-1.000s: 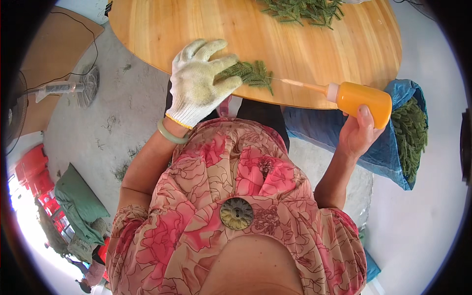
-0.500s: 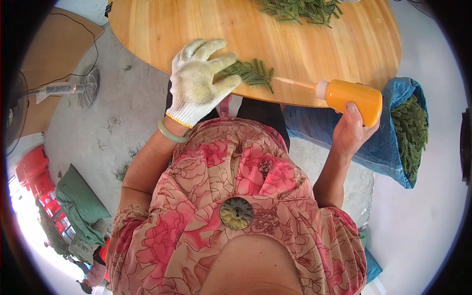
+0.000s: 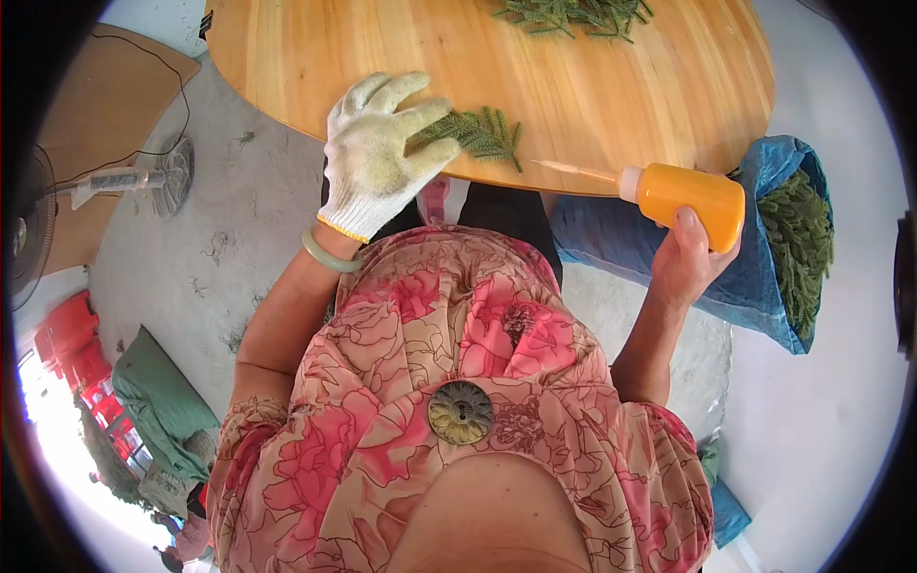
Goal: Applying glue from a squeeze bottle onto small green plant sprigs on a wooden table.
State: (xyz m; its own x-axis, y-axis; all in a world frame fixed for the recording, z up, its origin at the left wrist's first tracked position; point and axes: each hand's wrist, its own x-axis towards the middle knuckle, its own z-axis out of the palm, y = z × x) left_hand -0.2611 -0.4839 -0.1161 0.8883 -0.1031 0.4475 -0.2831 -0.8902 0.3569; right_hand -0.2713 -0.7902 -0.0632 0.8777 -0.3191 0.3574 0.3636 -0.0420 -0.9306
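At the near edge of the rounded, striped pale-wood surface (image 3: pixel 650 105): one green needled sprig (image 3: pixel 485 134), held by thumb and forefinger of the white-knit-gloved left hand (image 3: pixel 377 153); rightward, one yellow-orange plastic squeeze bottle (image 3: pixel 693 199), nozzle tip near the sprig, gripped in the bare right hand (image 3: pixel 686 260).

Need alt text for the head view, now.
A gloved left hand holds a green sprig at the edge of a wooden table, while the bare right hand grips an orange bottle, its nozzle toward the sprig, not touching. Blue sack of greenery at right.
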